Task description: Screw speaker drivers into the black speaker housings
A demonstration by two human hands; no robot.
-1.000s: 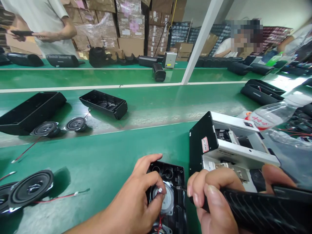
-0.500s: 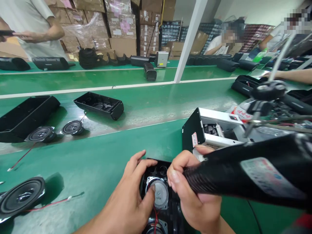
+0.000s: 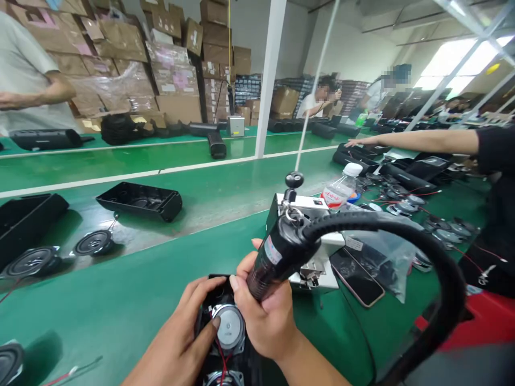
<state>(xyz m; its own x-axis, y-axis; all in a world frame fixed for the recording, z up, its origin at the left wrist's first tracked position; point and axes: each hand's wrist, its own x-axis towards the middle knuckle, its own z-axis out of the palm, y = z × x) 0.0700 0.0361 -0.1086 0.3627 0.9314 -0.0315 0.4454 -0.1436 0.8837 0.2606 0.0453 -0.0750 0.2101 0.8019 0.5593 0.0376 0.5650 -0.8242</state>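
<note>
A black speaker housing (image 3: 252, 362) lies in front of me with its inside facing up. Two round drivers sit in it, the upper speaker driver (image 3: 230, 328) with its silver back showing and red wires beside it. My left hand (image 3: 181, 335) grips the housing, fingers over the far edge and thumb on that driver's rim. In my right hand (image 3: 269, 319), closed round its grip, is a black electric screwdriver (image 3: 277, 249) with a thick cable. It tilts over the housing's right side; its tip is hidden by my hand.
Behind the screwdriver stands a white-and-black machine (image 3: 328, 244), near a phone (image 3: 358, 276) and plastic bottle (image 3: 340, 185). Left on the green bench are an open housing (image 3: 140, 201) and a loose speaker (image 3: 94, 242). A co-worker's arm (image 3: 422, 140) reaches in from the right.
My view has turned to the right. The screwdriver has swung from lying nearly level toward the right to a more upright tilt. My left hand still holds the housing.
</note>
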